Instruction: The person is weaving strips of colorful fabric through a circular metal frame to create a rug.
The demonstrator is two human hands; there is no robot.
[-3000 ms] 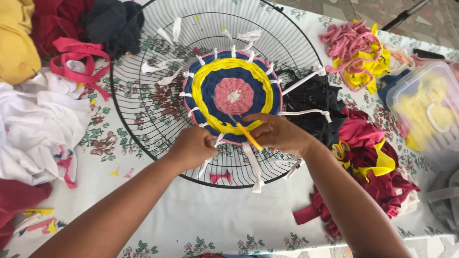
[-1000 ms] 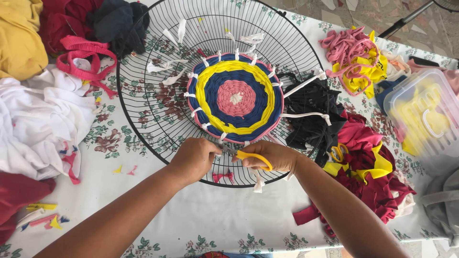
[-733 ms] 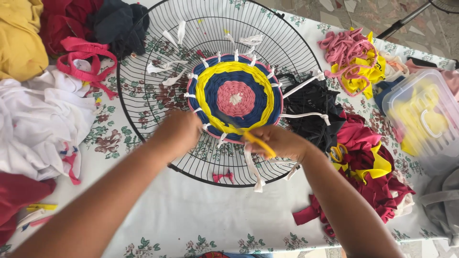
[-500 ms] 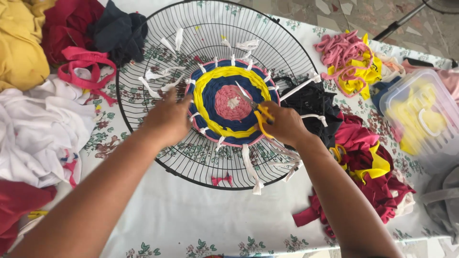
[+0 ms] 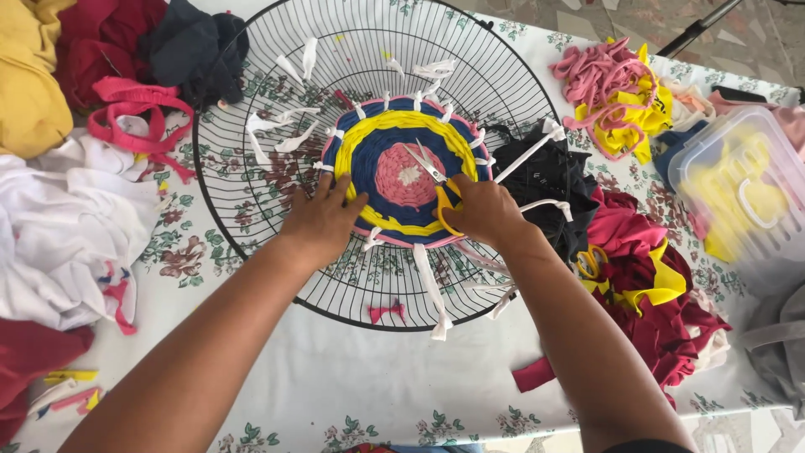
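Note:
A black round wire grille [image 5: 251, 75] lies on the table with a woven disc [image 5: 402, 134] of pink, navy and yellow rings at its middle. White fabric strips [image 5: 433, 294] run out from the disc to the rim. My left hand [image 5: 323, 220] rests flat on the disc's lower left edge, fingers spread. My right hand [image 5: 482, 210] holds yellow-handled scissors [image 5: 436, 180] with the blades open over the pink centre.
Fabric piles surround the grille: white cloth [image 5: 59, 235] and yellow and red cloth at left, dark cloth [image 5: 549, 180] and red cloth [image 5: 654, 277] at right, pink strips [image 5: 599, 75] at back right. A clear lidded box [image 5: 738, 193] sits at the right edge. A second pair of scissors [image 5: 591, 262] lies on the red cloth.
Both hands moved up from the grille's near rim onto the woven disc. The right hand brought the scissors over the centre and the blades are now open.

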